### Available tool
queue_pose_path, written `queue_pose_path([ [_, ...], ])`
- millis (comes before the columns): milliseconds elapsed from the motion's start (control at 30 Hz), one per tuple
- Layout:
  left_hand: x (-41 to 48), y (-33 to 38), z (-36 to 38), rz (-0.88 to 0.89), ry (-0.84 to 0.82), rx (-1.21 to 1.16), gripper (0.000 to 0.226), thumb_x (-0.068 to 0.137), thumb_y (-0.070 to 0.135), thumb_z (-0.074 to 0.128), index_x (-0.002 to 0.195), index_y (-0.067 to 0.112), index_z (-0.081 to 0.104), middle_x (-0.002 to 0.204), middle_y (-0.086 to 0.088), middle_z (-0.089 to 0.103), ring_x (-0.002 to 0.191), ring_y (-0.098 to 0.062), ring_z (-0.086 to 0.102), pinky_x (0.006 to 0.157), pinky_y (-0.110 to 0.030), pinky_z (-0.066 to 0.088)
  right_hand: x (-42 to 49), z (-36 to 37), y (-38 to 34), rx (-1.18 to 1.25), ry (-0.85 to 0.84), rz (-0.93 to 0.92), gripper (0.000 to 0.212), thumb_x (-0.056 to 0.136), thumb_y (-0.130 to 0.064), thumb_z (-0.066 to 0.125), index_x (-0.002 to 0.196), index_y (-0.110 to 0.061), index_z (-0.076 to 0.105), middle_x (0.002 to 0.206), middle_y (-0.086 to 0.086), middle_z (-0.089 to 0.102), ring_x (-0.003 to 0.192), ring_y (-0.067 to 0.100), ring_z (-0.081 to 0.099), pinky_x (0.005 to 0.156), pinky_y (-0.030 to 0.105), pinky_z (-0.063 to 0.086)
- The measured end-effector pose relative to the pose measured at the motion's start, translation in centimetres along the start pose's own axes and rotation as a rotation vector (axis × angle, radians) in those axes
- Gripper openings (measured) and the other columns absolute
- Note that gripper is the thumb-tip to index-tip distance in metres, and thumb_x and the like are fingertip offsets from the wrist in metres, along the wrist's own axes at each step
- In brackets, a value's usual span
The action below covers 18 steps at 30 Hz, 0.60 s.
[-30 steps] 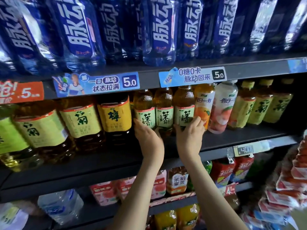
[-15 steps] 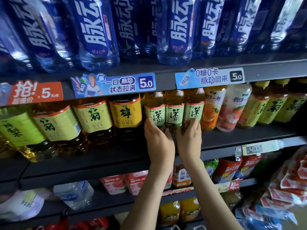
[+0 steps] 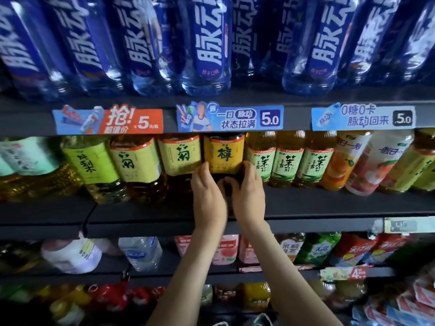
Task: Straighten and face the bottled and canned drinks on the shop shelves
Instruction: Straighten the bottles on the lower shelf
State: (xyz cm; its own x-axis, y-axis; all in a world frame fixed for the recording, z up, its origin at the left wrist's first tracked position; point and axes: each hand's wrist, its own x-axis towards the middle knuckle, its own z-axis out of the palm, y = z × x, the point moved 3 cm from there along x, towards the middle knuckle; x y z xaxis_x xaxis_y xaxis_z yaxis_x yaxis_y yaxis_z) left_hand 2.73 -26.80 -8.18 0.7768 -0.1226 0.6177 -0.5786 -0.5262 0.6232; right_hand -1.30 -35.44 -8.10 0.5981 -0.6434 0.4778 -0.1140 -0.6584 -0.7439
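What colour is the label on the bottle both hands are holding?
Amber yellow label, dark character; head view.

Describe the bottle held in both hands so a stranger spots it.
On the dark middle shelf, below the blue figure-printed 5.0 price tag, stands a plastic tea bottle. The left hand and right hand grip it; only its label is golden yellow, not greenish.

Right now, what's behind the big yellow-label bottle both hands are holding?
Only dark shelf shows. The big yellow-label plastic bottle, the left hand and the right hand cover that spot, so any bottle behind is hidden.
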Motion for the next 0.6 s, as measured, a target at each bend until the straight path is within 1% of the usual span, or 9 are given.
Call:
queue_pose_path([
  [100, -0.5, -0.2, -1.2, 0.108, 0.045, 0.048, 0.049, 0.081, -0.002, 0.065, 0.127, -0.005, 0.048, 0.126, -0.022, 0.048, 0.118, -0.034, 0.050, 0.102, -0.038, 0.041, 0.3, 0.2, 0.2, -0.019, -0.017, 0.006, 0.041, 0.090, -0.017, 0.062, 0.127, -0.006, 0.047, 0.120, 0.010, 0.056, 0.107, 0.029, 0.052, 0.078, 0.034, 0.043],
  [200, -0.9, -1.3, -4.3, 0.171, 0.251, 0.074, 0.044, 0.087, 0.012, 0.058, 0.128, 0.002, 0.045, 0.129, -0.015, 0.037, 0.120, -0.032, 0.041, 0.108, -0.037, 0.032, -0.2, 0.2, -0.5, -0.026, 0.015, 0.037, 0.048, 0.090, -0.016, 0.061, 0.133, -0.005, 0.043, 0.126, 0.013, 0.052, 0.115, 0.028, 0.046, 0.088, 0.031, 0.039],
  [267, -0.7, -3.6, -6.5, 0.111, 0.375, 0.128, 0.054, 0.086, 0.021, 0.061, 0.132, 0.007, 0.038, 0.135, -0.015, 0.030, 0.122, -0.035, 0.034, 0.108, -0.040, 0.027, -1.3, 0.2, -1.8, -0.024, 0.117, -0.012, 0.052, 0.088, -0.016, 0.065, 0.132, -0.002, 0.041, 0.124, 0.016, 0.050, 0.113, 0.025, 0.042, 0.093, 0.031, 0.038],
  [300, -0.4, -5.2, -7.6, 0.031, 0.402, 0.145, 0.063, 0.083, 0.023, 0.065, 0.135, 0.007, 0.033, 0.140, -0.017, 0.025, 0.125, -0.037, 0.030, 0.108, -0.044, 0.025, -2.0, 0.5, -2.7, -0.024, 0.158, -0.063, 0.053, 0.086, -0.016, 0.067, 0.129, -0.001, 0.041, 0.119, 0.017, 0.050, 0.108, 0.024, 0.042, 0.092, 0.031, 0.040],
  [333, 0.0, -7.1, -8.4, -0.068, 0.406, 0.149, 0.075, 0.080, 0.026, 0.070, 0.139, 0.008, 0.027, 0.144, -0.021, 0.021, 0.129, -0.039, 0.026, 0.109, -0.047, 0.022, -2.7, 1.0, -3.7, -0.016, 0.168, -0.117, 0.052, 0.085, -0.015, 0.069, 0.127, 0.000, 0.041, 0.113, 0.016, 0.050, 0.103, 0.023, 0.043, 0.089, 0.030, 0.042],
  [400, 0.8, -10.3, -9.9, -0.238, 0.357, 0.118, 0.097, 0.075, 0.038, 0.075, 0.145, 0.005, 0.017, 0.150, -0.028, 0.013, 0.136, -0.042, 0.018, 0.110, -0.051, 0.018, -3.9, 2.7, -5.4, 0.019, 0.104, -0.179, 0.052, 0.085, -0.015, 0.069, 0.125, 0.003, 0.042, 0.109, 0.016, 0.051, 0.102, 0.022, 0.046, 0.087, 0.025, 0.043],
  [467, 1.6, -12.3, -11.0, -0.349, 0.275, 0.051, 0.115, 0.068, 0.053, 0.074, 0.148, -0.001, 0.010, 0.151, -0.031, 0.005, 0.139, -0.045, 0.011, 0.112, -0.051, 0.014, -4.7, 4.6, -6.8, 0.044, 0.026, -0.151, 0.058, 0.085, -0.019, 0.069, 0.130, 0.006, 0.041, 0.117, 0.017, 0.051, 0.110, 0.023, 0.047, 0.092, 0.024, 0.042],
  [533, 2.4, -13.6, -12.1, -0.424, 0.190, -0.016, 0.120, 0.066, 0.053, 0.073, 0.148, -0.002, 0.004, 0.152, -0.031, 0.000, 0.141, -0.044, 0.005, 0.114, -0.048, 0.010, -5.2, 6.1, -7.8, 0.021, -0.005, -0.105, 0.070, 0.084, -0.026, 0.070, 0.136, 0.007, 0.036, 0.126, 0.019, 0.048, 0.117, 0.027, 0.045, 0.097, 0.028, 0.041],
  [600, 3.4, -14.6, -13.1, -0.464, 0.112, -0.051, 0.116, 0.071, 0.042, 0.075, 0.149, 0.000, 0.000, 0.154, -0.028, 0.001, 0.143, -0.040, 0.003, 0.115, -0.046, 0.008, -5.3, 7.0, -8.4, -0.017, -0.007, -0.041, 0.078, 0.082, -0.029, 0.072, 0.139, 0.007, 0.031, 0.131, 0.021, 0.044, 0.121, 0.032, 0.042, 0.101, 0.033, 0.040],
])
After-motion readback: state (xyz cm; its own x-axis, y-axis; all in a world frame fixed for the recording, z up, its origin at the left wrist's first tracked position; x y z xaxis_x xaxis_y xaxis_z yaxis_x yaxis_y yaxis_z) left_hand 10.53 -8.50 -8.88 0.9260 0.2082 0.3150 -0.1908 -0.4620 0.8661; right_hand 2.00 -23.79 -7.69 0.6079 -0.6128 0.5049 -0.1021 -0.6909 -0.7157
